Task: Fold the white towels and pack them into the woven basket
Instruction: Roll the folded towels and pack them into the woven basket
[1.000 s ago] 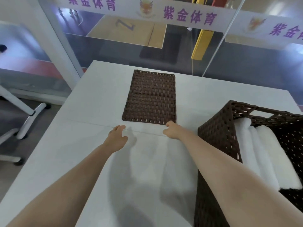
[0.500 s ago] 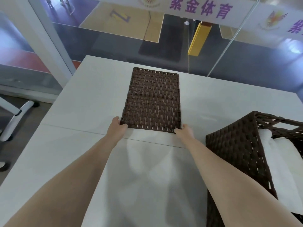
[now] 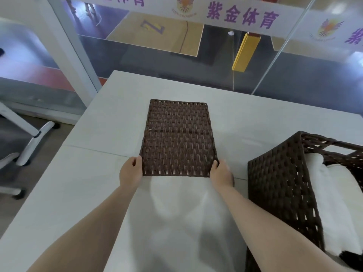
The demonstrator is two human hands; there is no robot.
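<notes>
On white table (image 3: 82,185), both hands grip woven lid (image 3: 177,138), basket (image 3: 284,193) beside right.

A white table (image 3: 94,173) is seen in the foreground. At nine o'clock, white chair legs (image 3: 33,142) on castors are seen on the floor. Beyond a glass partition (image 3: 157,61), a yellow padded post (image 3: 245,52) is seen at one o'clock, and a purple-lettered banner (image 3: 242,15) at twelve
</notes>
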